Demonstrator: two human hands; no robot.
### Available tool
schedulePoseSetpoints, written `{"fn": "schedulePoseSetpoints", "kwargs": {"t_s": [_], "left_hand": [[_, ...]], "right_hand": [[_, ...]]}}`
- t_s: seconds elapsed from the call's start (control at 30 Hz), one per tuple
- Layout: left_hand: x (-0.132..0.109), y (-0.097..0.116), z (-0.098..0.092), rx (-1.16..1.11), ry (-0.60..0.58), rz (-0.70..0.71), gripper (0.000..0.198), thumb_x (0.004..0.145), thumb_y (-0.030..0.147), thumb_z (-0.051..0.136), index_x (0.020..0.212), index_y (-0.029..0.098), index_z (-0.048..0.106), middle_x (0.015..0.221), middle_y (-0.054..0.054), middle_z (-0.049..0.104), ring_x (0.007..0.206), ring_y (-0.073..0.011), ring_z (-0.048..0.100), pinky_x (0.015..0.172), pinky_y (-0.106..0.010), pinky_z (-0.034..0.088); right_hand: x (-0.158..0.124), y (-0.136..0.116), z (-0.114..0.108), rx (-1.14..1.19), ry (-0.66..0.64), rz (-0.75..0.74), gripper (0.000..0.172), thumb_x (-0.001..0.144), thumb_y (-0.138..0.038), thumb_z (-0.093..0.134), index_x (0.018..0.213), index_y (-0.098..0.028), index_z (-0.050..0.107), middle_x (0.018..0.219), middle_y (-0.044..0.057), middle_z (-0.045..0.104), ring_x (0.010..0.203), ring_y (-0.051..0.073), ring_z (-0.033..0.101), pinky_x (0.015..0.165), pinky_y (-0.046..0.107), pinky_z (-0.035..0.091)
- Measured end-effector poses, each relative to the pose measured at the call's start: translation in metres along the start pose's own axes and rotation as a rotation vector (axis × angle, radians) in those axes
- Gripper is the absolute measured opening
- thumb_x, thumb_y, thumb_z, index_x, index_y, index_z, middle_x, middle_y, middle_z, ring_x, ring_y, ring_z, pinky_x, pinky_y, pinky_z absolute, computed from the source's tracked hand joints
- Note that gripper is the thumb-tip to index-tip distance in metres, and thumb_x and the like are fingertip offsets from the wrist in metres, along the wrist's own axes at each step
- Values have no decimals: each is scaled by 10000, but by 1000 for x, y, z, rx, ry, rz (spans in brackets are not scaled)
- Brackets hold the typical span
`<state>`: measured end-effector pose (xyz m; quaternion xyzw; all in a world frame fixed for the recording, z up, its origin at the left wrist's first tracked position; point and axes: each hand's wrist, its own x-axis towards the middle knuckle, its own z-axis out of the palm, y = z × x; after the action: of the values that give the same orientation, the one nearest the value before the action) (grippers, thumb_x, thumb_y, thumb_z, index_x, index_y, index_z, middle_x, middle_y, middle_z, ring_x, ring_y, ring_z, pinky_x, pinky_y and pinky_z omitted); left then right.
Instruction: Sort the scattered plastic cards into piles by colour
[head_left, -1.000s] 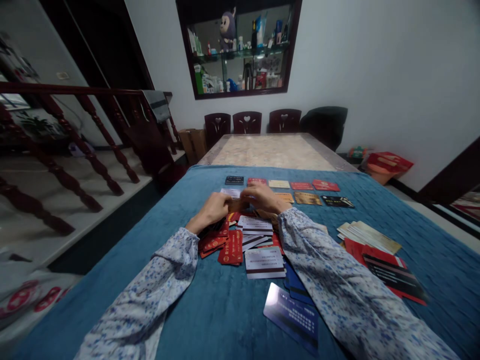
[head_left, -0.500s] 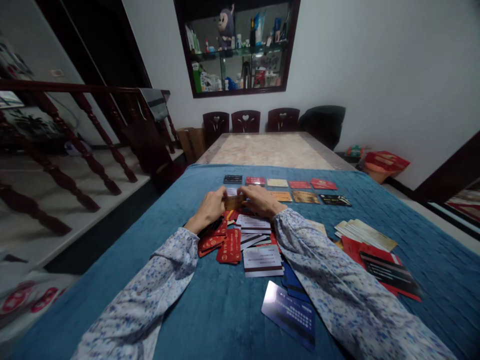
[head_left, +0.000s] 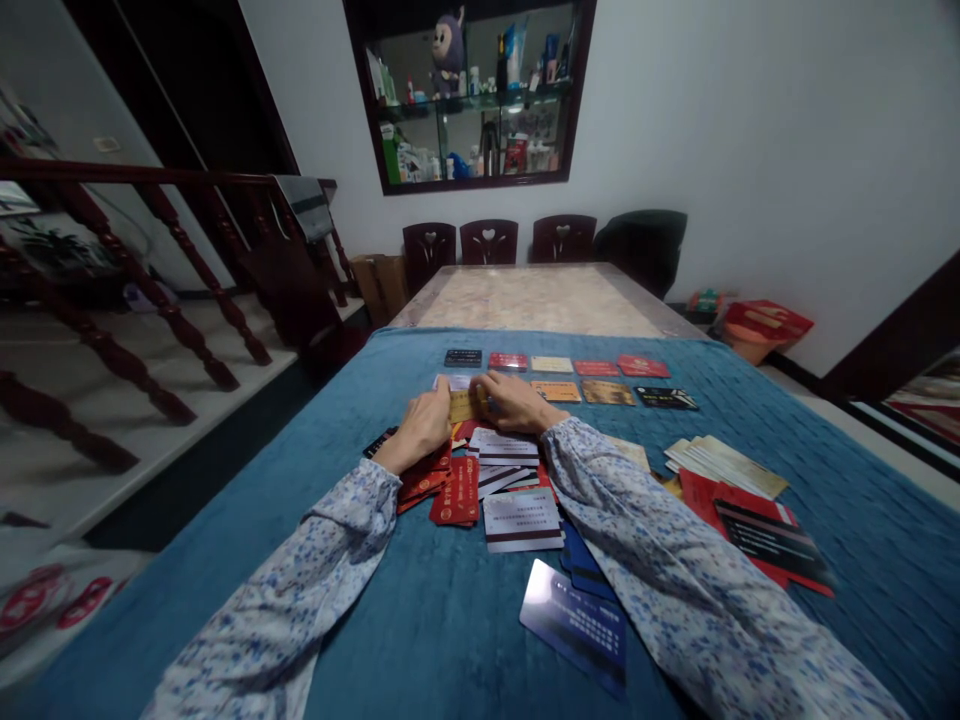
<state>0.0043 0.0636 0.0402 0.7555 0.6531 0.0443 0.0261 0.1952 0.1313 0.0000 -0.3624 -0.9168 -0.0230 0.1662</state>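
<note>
My left hand [head_left: 421, 428] and my right hand [head_left: 514, 402] meet over the cloth, pinching a gold card [head_left: 466, 407] by its two sides. A pale card [head_left: 453, 382] lies just beyond it, partly behind my fingers. Under and in front of my hands is a loose heap: red cards [head_left: 456, 492], white cards with dark stripes [head_left: 522, 522] and blue cards [head_left: 586, 562]. One shiny purple-blue card [head_left: 576, 622] lies nearest me. Beyond my right hand, an orange card [head_left: 556, 391], a brown-gold card [head_left: 608, 392] and a black card [head_left: 666, 398] form a row.
A back row holds a dark card [head_left: 463, 358], red cards [head_left: 596, 369] and a cream card [head_left: 552, 365]. Fanned cream cards [head_left: 726, 466] and red and black cards [head_left: 776, 540] lie right of my right sleeve. Blue cloth [head_left: 300, 560] covers this end of the table.
My left hand has shifted slightly toward me and left, and the gold card shows more of its face. The pale card behind it is more exposed on its left.
</note>
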Motion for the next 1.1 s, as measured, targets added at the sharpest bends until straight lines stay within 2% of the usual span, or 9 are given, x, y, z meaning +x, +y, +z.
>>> {"fn": "schedulePoseSetpoints", "kwargs": {"t_s": [0.27,0.5,0.73,0.9,1.1], "left_hand": [[3,-5,7,-68,47,31,394,872,36,531,1246,144,464,1127,-196,725,1082,-315,722,895,-375,522],[11,-13,16,-88,114,85,361,867,62,541,1213,146,485,1223,-197,648,1152,-322,637,970,-438,509],[13,-19,19,-89,153,111,395,852,80,576,1233,136,487,1303,-190,600,1208,-307,582,1043,-447,482],[16,-23,21,-128,156,134,362,875,141,589,1230,144,519,1258,-170,631,1168,-296,598,1019,-441,489],[16,-22,17,-58,83,91,317,915,234,591,1222,161,555,1279,-162,618,1226,-313,581,1022,-442,479]], "right_hand": [[0,4,2,-8,25,3,484,875,-216,654,1349,-167,563,1219,156,637,1045,268,629,843,340,439],[1,9,1,-3,32,-4,510,869,-220,670,1364,-154,566,1233,163,645,1159,286,593,926,369,429],[2,21,5,46,61,-46,556,867,-277,686,1388,-122,571,1263,189,642,1150,297,582,956,405,444],[6,25,1,44,36,-66,533,845,-274,699,1342,-104,610,1222,192,667,1114,295,582,924,382,458],[9,31,-6,59,-53,-71,395,864,-351,700,1205,-154,672,1110,142,713,1019,269,576,830,336,439]]}}
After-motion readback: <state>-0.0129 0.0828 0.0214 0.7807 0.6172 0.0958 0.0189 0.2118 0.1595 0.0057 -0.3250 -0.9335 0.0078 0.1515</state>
